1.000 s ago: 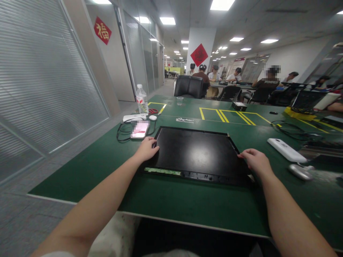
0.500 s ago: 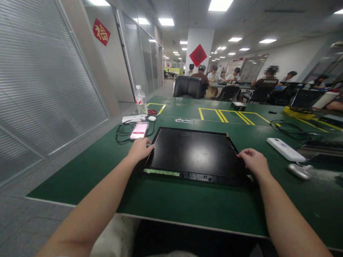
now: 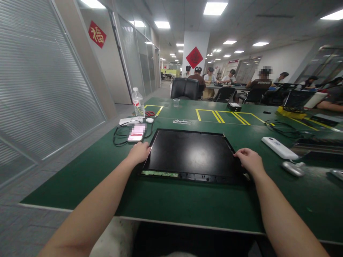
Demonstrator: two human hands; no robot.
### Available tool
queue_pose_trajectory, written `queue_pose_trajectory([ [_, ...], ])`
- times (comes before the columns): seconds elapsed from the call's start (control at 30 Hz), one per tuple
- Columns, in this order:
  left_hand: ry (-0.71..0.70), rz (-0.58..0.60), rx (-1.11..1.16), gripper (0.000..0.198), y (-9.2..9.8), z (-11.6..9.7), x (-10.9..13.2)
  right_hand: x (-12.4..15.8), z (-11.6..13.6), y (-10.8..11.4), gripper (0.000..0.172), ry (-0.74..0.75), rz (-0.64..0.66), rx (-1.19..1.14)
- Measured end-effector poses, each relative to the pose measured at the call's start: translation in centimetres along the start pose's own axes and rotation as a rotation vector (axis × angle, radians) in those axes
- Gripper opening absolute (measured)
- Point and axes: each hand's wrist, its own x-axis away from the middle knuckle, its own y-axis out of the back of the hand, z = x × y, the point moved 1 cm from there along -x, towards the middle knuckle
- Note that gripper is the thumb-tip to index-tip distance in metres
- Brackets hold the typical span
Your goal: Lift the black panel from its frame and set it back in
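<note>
A black LCD screen [image 3: 187, 151] lies face up on the green table, with a ceiling light reflected in its surface. Along its near edge runs a green circuit strip [image 3: 160, 174] beside a black frame section. My left hand [image 3: 138, 152] is closed at the screen's left edge, fingers bent over the rim. At the opposite edge, my right hand [image 3: 249, 161] pinches the rim between thumb and fingertips. The undersides of both grips are hidden.
Left of the screen are a phone [image 3: 136, 132], cables, a white power bank [image 3: 131, 121], red-handled scissors [image 3: 150, 114] and a water bottle [image 3: 138, 103]. To the right lie another white power bank [image 3: 279, 148] and a silver mouse-like device [image 3: 293, 168]. Several people sit farther back.
My left hand's fingers have drawn in closer against the screen's left edge. My right hand keeps its pinch. The whole view has shifted slightly, while the screen stays on the table.
</note>
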Motion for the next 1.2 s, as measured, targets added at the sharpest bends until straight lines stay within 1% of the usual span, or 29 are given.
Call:
queue_pose_trajectory([
  [0.1, -0.031, -0.013, 0.031, 0.031, 0.3, 0.0, 0.1, -0.2, -0.3, -0.1, 0.016, 0.013, -0.003, -0.007],
  [0.27, -0.022, -0.052, 0.202, 0.018, 0.9, 0.4, 0.1, -0.5, -0.7, -0.4, 0.017, 0.013, -0.015, -0.006],
  [0.43, -0.014, -0.102, 0.429, 0.024, 1.0, 0.6, 0.0, -0.7, -0.9, -0.3, 0.019, 0.001, -0.015, 0.008],
  [0.53, 0.071, -0.160, 0.621, 0.024, 0.9, 0.3, 0.0, -0.8, -0.9, -0.3, 0.019, -0.008, -0.020, 0.003],
  [0.6, 0.144, -0.192, 0.784, 0.019, 0.9, 0.0, 0.1, -0.8, -0.9, -0.2, 0.019, 0.004, -0.030, 0.001],
  [0.73, 0.248, -0.180, 1.062, 0.012, 1.0, -0.8, 0.4, -0.8, -1.0, -0.3, 0.019, -0.004, -0.018, 0.002],
  [0.8, 0.295, -0.174, 1.130, 0.014, 1.1, -1.0, 0.5, -0.9, -1.1, -0.3, 0.020, -0.007, -0.010, 0.003],
  [0.9, 0.360, -0.174, 1.175, 0.015, 1.2, -1.0, 0.4, -1.0, -1.2, -0.3, 0.020, 0.009, -0.016, -0.002],
  [1.0, 0.393, -0.167, 1.214, 0.012, 1.1, -0.9, 0.2, -1.0, -1.3, -0.3, 0.020, 0.015, -0.028, -0.001],
  [1.2, 0.459, -0.156, 1.360, 0.014, 0.8, -0.9, 0.0, -1.2, -1.4, -0.4, 0.020, 0.010, -0.020, 0.016],
])
